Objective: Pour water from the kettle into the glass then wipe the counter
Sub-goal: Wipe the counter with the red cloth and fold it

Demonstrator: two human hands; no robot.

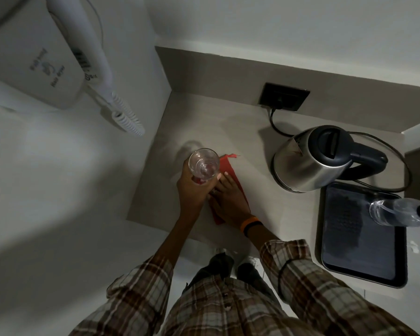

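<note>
Gripping one glass (203,166), the left hand (192,190) lifts it; right hand (228,198) presses flat, open, on one red cloth (230,175); one kettle (310,158) stands well right.

Both arms reach forward; the left hand (192,187) is curled in a grip, the right hand (228,197) lies flat, palm down.

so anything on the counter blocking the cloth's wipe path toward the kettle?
Nothing visible does. The right hand presses the red cloth flat; bare counter lies between it and the kettle. The left hand holds the glass above the cloth's left edge.
</note>
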